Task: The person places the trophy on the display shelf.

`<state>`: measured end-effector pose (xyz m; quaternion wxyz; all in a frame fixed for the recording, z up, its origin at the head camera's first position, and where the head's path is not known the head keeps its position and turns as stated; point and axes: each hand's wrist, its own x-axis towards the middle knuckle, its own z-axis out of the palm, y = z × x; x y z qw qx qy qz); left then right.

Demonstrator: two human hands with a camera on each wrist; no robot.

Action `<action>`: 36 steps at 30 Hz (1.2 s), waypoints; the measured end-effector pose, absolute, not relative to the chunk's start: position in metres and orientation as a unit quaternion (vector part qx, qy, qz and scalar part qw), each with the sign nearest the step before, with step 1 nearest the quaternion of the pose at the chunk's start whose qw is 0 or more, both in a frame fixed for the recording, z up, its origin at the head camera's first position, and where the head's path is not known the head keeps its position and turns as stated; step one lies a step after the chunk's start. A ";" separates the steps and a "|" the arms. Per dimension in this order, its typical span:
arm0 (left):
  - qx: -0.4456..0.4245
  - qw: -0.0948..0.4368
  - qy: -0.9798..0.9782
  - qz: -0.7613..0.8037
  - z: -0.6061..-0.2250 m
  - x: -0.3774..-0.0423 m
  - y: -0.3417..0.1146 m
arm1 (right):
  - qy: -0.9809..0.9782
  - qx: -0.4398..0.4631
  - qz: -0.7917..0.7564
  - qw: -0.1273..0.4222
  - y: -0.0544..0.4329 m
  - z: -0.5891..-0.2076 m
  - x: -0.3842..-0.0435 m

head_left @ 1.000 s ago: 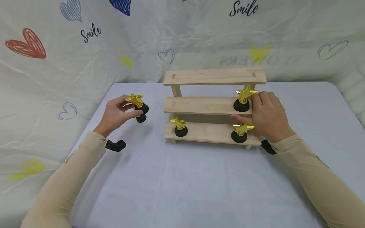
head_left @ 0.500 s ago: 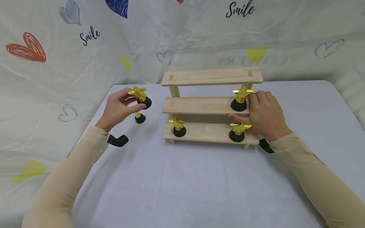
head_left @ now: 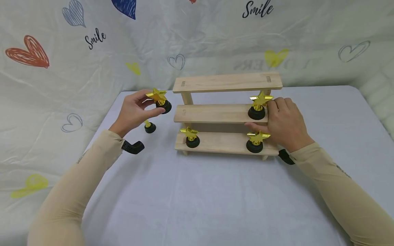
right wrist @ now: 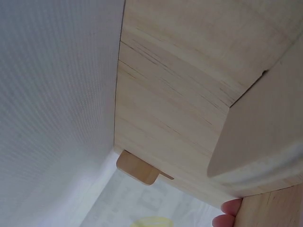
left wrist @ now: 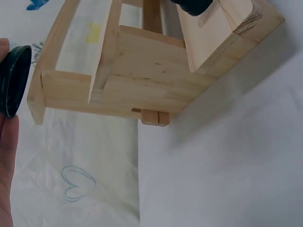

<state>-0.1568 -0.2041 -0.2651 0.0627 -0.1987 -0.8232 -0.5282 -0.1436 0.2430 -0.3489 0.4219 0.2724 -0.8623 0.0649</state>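
Note:
In the head view my left hand [head_left: 130, 112] pinches a gold star trophy [head_left: 157, 96] by its round black base, above the table and left of the wooden rack [head_left: 215, 113]. The left wrist view shows the underside of that black base [left wrist: 15, 82]. Below the hand, a second trophy [head_left: 150, 127] stands on the table, its star hidden. My right hand [head_left: 287, 124] grips the right end of the rack's middle shelf, thumb at the front; its fingertips [right wrist: 229, 208] show in the right wrist view. Beside that hand, a trophy [head_left: 258, 107] stands on the middle shelf.
Two more trophies stand on the bottom shelf, a left one [head_left: 191, 137] and a right one [head_left: 256, 141]. The top shelf [head_left: 227, 82] sits highest at the rear. A white cloth covers the table [head_left: 209, 198]; a printed curtain [head_left: 209, 37] hangs behind it.
My left hand has lifted its trophy and moved right toward the rack, leaving the second trophy standing on the table. My right hand keeps its grip on the shelf.

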 end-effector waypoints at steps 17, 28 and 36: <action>-0.230 0.026 -0.796 -0.559 -0.274 -0.170 -0.173 | -0.857 0.281 0.056 0.429 0.242 -0.351 -0.145; -0.248 0.014 -0.786 -0.567 -0.282 -0.177 -0.156 | -0.861 0.278 0.059 0.421 0.241 -0.348 -0.145; -0.258 0.003 -0.782 -0.568 -0.290 -0.179 -0.147 | -0.865 0.272 0.061 0.418 0.243 -0.349 -0.143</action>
